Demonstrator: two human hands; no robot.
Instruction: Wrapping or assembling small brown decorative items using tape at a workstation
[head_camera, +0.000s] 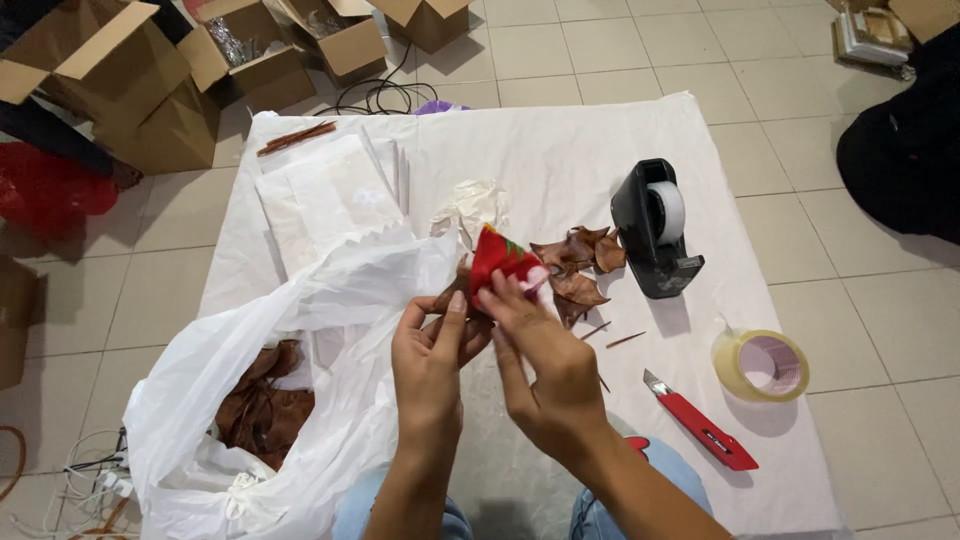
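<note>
My left hand (432, 352) and my right hand (540, 362) meet over a white sheet (560, 150) spread on the floor. Together they pinch a small red paper piece (497, 260) with a brown dried leaf behind it. A little pile of brown dried leaves (580, 265) lies just right of the red piece. To the left, an open white plastic bag (300, 330) holds more brown leaves (262, 400).
A black tape dispenser (655, 228), a clear tape roll (762, 365) and a red utility knife (700, 420) lie on the right. White paper bags (325, 195), brown sticks (297, 137) and crumpled paper (472, 208) lie behind. Cardboard boxes (130, 80) stand at the far left.
</note>
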